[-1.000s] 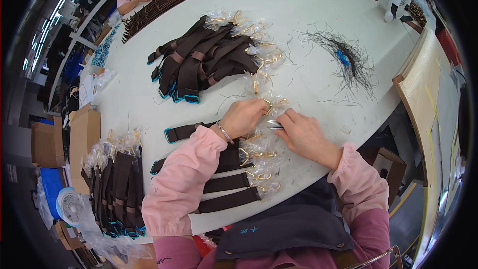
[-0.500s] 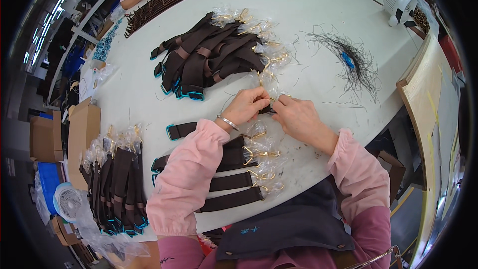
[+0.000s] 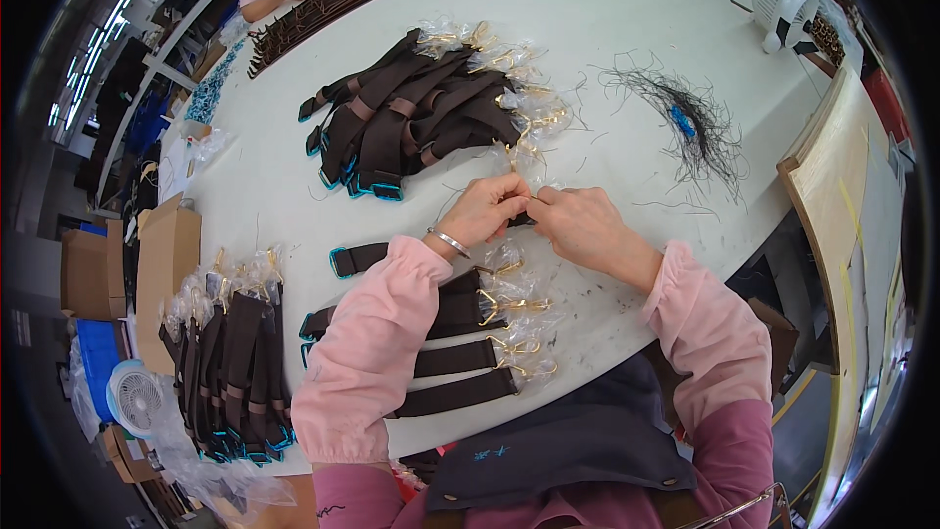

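"Hands, yours?"
"Left hand (image 3: 482, 210): pinched on gold-coloured hardware (image 3: 534, 199), frame centre. Right hand (image 3: 585, 227): curled, meeting it from the right; hold hidden."
"Dark strap (image 3: 364, 258)?"
"Centre-left; long axis rising rightward, under your left sleeve (image 3: 367, 348); left hand nearer."

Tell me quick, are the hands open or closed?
Left hand: pinched closed beside a dark brown strap; hold can't be told.
Right hand: pinched closed near the left's fingertips; anything held is hidden.
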Available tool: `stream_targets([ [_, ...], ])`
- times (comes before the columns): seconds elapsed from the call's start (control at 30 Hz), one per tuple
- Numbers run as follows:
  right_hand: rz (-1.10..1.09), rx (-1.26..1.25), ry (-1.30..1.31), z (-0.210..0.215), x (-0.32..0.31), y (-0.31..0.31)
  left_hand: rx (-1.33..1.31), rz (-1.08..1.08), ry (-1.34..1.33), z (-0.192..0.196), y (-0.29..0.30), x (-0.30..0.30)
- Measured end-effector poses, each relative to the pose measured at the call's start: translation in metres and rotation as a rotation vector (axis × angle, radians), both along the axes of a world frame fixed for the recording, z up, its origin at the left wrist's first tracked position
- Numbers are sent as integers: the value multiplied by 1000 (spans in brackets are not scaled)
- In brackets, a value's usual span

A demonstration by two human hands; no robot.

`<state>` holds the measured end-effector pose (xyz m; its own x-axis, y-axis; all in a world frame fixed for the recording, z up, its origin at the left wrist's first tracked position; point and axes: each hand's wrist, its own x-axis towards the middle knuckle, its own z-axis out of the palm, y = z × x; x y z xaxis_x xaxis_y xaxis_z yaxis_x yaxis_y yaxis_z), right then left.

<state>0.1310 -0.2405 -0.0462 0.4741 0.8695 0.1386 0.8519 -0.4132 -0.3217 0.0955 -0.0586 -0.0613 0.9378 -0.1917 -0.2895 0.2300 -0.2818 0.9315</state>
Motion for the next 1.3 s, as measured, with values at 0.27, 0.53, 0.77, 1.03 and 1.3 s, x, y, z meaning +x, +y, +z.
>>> stream_targets([
  [0.27, -109, 115, 82, 1, 3, -14, 338, 104, -516, 9, 12, -12],
  [0.53, -139, 52, 438, -8, 28, -14, 650, -49, -548, 4, 60, -51],
  [0.77, -257, -9, 180, 3, 12, -14, 801, -84, -423, -7, 45, -47],
  [1.03, -290, 23, 305, -11, 20, -17, 1027, -164, -728, 4, 36, -42],
  [1.3, -237, 107, 178, -2, -1, -4, 620, -53, -399, -4, 4, -31],
])
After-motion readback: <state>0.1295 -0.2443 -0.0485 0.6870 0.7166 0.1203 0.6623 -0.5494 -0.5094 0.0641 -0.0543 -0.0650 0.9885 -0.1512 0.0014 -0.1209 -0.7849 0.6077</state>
